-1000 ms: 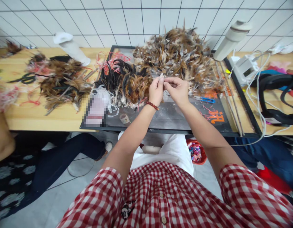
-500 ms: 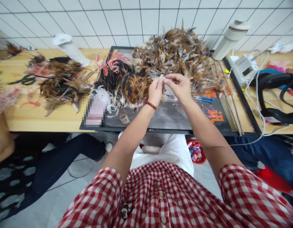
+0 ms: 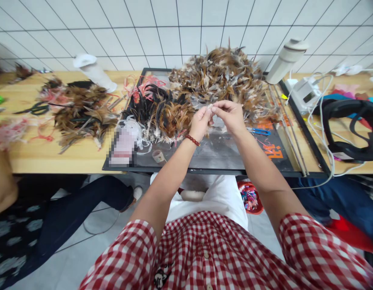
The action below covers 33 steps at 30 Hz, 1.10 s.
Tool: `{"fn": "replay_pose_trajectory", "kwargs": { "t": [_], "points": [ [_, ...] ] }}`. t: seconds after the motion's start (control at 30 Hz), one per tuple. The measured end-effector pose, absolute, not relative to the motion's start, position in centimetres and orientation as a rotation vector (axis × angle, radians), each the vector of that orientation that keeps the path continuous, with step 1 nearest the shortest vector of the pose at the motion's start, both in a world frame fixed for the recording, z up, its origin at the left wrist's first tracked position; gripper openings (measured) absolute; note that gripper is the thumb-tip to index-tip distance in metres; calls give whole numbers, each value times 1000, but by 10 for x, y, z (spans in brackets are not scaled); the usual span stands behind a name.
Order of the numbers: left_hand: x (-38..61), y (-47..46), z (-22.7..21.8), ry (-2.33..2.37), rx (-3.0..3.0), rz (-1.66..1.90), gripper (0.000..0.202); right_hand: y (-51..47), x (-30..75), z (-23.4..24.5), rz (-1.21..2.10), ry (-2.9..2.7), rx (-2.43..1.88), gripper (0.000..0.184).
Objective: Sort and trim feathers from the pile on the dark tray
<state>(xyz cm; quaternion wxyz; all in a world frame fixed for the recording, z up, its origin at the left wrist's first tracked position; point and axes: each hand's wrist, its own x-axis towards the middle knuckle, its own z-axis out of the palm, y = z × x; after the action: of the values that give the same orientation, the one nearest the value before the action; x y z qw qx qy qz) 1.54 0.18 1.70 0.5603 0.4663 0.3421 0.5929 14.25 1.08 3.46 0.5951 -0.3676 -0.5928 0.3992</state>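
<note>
My left hand [image 3: 201, 122], with a red bead bracelet on the wrist, pinches the pale quill ends of a small feather bundle [image 3: 209, 107]. My right hand [image 3: 231, 117] meets it fingertip to fingertip, closed on the same bundle. Both hands hover above a black mat [image 3: 222, 155] on the wooden table. Behind them lies a big heap of brown feathers [image 3: 222, 78]. Tied black and orange feather bunches [image 3: 162, 112] lie left of my hands.
Blue scissors [image 3: 259, 131] and thin sticks [image 3: 287, 129] lie on the mat's right. A white bottle [image 3: 284, 60], a white device with cables [image 3: 304, 92] and a black headset [image 3: 352, 129] are further right. More feathers [image 3: 79, 108] and black scissors [image 3: 35, 108] lie left. Another person's leg [image 3: 68, 213] is lower left.
My hands have stayed together on the feather bundle, with small finger shifts. The view has tilted, so everything sits a little lower in the picture.
</note>
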Motion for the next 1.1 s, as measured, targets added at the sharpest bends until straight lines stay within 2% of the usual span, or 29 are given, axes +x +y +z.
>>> {"fn": "replay_pose_trajectory", "kwargs": {
  "t": [0.3, 0.53, 0.9, 1.1],
  "points": [
    [18, -6, 23, 793, 946, 1297, 33, 18, 147, 25, 804, -1431, -911, 50],
    [20, -8, 27, 761, 808, 1263, 30, 19, 159, 28, 564, -1748, -879, 54],
    [19, -13, 35, 687, 714, 1231, 25, 23, 163, 25, 698, -1822, -783, 52],
    [21, -15, 36, 700, 664, 1218, 29, 24, 160, 24, 754, -1762, -828, 58]
  ]
}}
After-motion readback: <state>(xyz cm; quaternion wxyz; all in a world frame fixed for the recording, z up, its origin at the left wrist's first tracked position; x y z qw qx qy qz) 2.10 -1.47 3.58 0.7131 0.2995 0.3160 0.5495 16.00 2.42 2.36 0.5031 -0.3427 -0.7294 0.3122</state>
